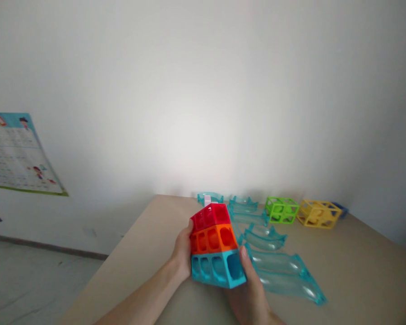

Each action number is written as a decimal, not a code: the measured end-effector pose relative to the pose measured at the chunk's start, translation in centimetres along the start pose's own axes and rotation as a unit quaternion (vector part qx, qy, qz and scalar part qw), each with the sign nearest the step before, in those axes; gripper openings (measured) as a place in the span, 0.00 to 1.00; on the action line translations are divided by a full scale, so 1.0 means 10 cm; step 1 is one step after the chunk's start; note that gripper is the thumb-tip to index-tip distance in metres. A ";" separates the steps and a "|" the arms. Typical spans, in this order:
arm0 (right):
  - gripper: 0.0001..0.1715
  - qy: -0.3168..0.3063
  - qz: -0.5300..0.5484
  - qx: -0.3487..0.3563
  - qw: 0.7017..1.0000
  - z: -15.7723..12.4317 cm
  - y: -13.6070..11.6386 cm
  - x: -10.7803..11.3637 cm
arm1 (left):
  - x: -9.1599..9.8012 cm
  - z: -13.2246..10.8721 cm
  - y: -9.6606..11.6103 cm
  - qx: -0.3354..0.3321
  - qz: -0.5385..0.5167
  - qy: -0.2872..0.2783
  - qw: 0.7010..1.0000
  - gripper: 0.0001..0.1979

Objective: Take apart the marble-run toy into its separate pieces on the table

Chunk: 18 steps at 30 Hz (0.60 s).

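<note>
Between my two hands is a stack of toy building blocks [209, 242], tilted, with open round-holed frames. Its tiers run red on top, orange in the middle and teal at the bottom. My left hand [183, 246] is wrapped along the left side, thumb near the red and orange tiers. On the right, my right hand [248, 289] grips the teal tier's lower corner, its thumb up along the side and its other fingers hidden underneath. Just right of the stack lie clear teal track pieces [282, 268] on the table.
More clear teal track pieces [246, 217] lie toward the wall. A green frame block [282, 210], a yellow one [319, 214] and a partly hidden blue one [340, 209] stand at the back right of the beige table [149, 234]. A poster [20, 153] hangs on the left wall.
</note>
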State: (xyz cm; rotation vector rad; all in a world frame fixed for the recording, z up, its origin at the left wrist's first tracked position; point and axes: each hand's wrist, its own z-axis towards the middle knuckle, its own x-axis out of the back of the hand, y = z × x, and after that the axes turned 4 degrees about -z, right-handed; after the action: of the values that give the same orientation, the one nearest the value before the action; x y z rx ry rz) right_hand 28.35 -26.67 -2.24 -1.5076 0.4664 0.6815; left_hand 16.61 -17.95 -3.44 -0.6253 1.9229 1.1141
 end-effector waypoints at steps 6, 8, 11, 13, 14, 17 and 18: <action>0.37 -0.050 0.032 -0.053 0.997 0.09 -0.09 0.00 | -0.01 -0.03 0.06 -0.081 -0.031 0.029 0.996 0.28; 0.38 -0.058 0.010 -0.043 0.997 0.10 -0.04 0.04 | -0.03 -0.04 0.09 -0.107 -0.036 0.045 0.993 0.29; 0.37 -0.035 -0.086 0.028 0.995 0.12 0.09 0.11 | -0.05 -0.04 0.15 -0.132 -0.031 0.061 0.989 0.27; 0.35 -0.001 -0.174 0.070 0.982 0.13 0.17 0.16 | -0.06 -0.03 0.17 -0.137 -0.027 0.059 0.988 0.26; 0.33 0.016 -0.214 0.087 0.973 0.13 0.19 0.18 | -0.07 -0.02 0.18 -0.144 -0.026 0.058 0.988 0.24; 0.30 0.023 -0.341 0.171 0.924 0.11 0.18 0.23 | -0.05 -0.01 0.22 -0.142 -0.013 0.047 0.989 0.19; 0.30 0.020 -0.382 0.205 0.901 0.10 0.16 0.24 | -0.02 -0.02 0.23 -0.133 0.001 0.039 0.990 0.19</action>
State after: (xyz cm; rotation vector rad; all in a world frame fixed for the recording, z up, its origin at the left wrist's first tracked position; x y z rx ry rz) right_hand 28.86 -25.49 -5.01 -1.1635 0.0140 -0.0724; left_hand 15.00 -16.96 -2.11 -0.8231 1.8545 1.3791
